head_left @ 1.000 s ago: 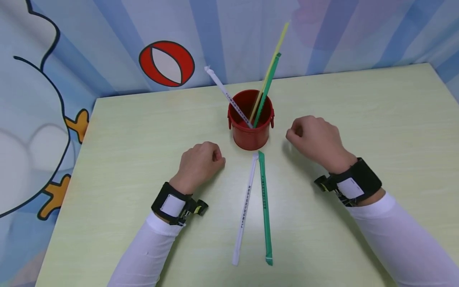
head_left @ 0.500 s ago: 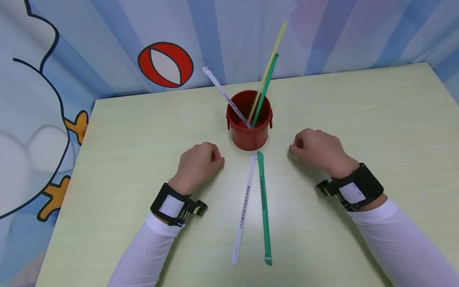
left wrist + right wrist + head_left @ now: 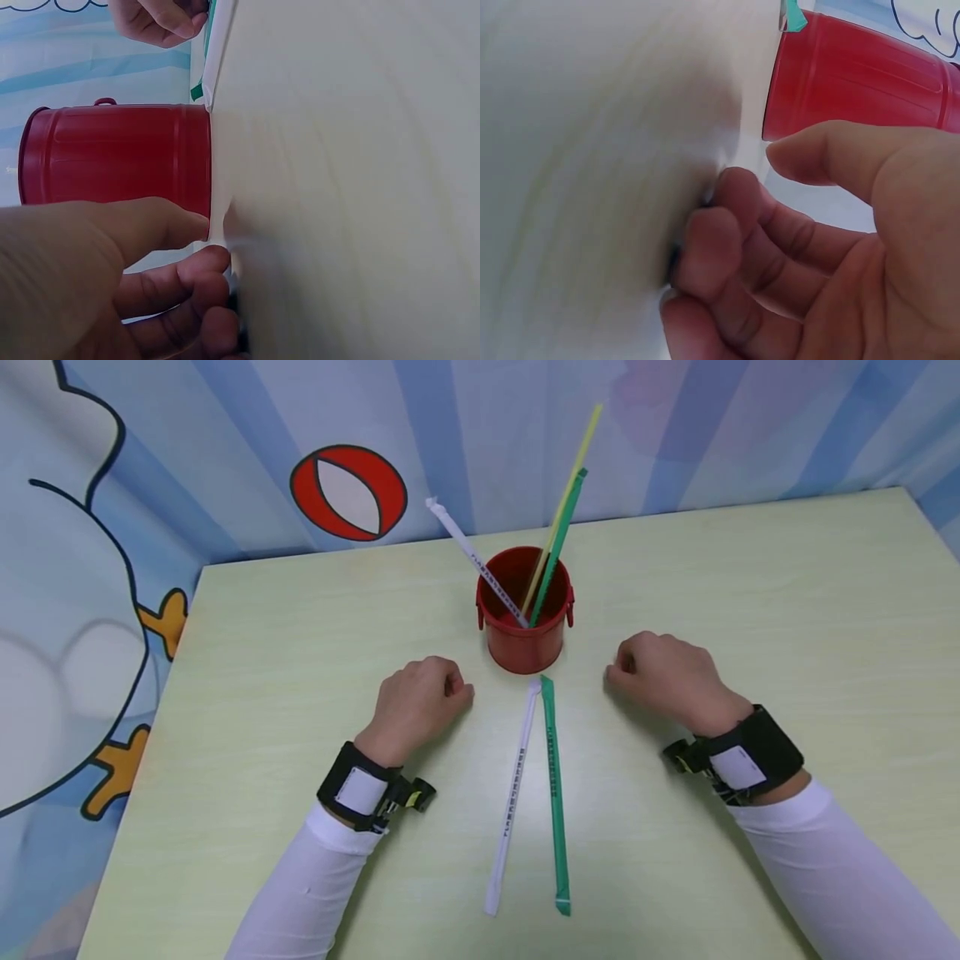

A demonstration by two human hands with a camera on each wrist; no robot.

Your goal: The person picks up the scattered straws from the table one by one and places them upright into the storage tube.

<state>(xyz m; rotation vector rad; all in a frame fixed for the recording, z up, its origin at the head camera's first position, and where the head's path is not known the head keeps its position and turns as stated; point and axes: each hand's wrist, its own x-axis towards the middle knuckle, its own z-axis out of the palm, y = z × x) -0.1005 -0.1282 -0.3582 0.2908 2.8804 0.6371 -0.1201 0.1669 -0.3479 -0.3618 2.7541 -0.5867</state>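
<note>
With fingers (image 3: 180, 279) loosely curled, the left hand (image 3: 418, 702) and right hand (image 3: 673, 681) are resting on the worktop (image 3: 300, 635), gaps separating each from the red bucket (image 3: 525, 650), which is standing near the far edge behind a white straw (image 3: 513, 796) and green straw (image 3: 556, 796).

One bucket (image 3: 525, 647). In it, three straws (image 3: 479, 564); at its six o'clock, two loose straws (image 3: 555, 793): two white, two green, one yellow, five altogether. One left hand (image 3: 415, 706) at eight o'clock, one right hand (image 3: 675, 681) at four. Two wristbands (image 3: 774, 745), one per wrist. One table (image 3: 787, 585). One printed ball (image 3: 348, 493), at ten.
</note>
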